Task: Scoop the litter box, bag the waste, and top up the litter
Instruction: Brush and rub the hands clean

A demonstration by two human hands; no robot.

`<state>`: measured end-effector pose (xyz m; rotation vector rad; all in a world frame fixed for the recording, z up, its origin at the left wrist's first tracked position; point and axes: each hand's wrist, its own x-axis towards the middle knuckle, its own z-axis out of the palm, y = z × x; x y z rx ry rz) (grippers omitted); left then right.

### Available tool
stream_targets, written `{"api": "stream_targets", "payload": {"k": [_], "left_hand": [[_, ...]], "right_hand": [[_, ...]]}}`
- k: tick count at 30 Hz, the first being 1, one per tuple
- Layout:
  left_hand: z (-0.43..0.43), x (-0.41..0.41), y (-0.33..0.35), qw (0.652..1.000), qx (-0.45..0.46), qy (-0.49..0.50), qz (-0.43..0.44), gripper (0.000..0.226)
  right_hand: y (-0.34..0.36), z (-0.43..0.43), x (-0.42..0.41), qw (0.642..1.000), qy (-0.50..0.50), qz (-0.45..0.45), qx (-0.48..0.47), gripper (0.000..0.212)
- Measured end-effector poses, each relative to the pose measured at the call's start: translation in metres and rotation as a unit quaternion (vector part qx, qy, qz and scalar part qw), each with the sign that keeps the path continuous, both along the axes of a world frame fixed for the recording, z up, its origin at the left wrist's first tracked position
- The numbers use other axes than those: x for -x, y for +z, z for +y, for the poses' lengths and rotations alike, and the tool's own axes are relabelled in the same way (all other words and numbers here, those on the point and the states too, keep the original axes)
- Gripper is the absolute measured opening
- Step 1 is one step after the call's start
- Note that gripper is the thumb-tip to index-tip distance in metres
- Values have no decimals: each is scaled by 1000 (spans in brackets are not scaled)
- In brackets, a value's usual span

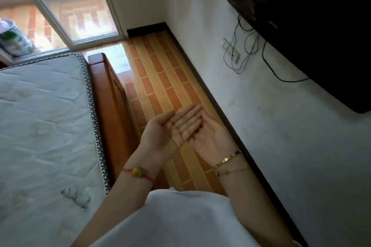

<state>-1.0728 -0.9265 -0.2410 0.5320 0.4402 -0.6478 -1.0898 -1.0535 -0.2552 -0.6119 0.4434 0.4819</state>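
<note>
My left hand (162,134) and my right hand (208,136) are held out in front of me, palms up, with the fingers straight and overlapping at the tips. Neither hand holds anything. A red string bracelet sits on the left wrist and thin gold bracelets on the right. No litter box, scoop, bag or litter shows in this view. Below the hands runs a strip of brown tiled floor (160,78).
A bare mattress (44,118) on a wooden bed frame (112,102) fills the left. A white wall (281,126) with a dark mounted TV (311,26), a power strip (230,50) and dangling cables stands right. A sliding glass door (76,12) lies ahead.
</note>
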Motion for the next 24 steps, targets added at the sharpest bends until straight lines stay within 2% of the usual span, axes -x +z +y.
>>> {"api": "stream_targets", "payload": {"k": [13,19,24], "left_hand": [[71,-117,-21,994,18,107,10,47],[83,-221,-26,989,16,146,-2,47],[87,-315,-17,984,6,176,-20,46]], "right_hand": [[-16,72,-143,994,104,-5,35,47],[-25,83,-259,987,149,-23,50,43],[-23,90,-367,968,189,-92,139,32]]}}
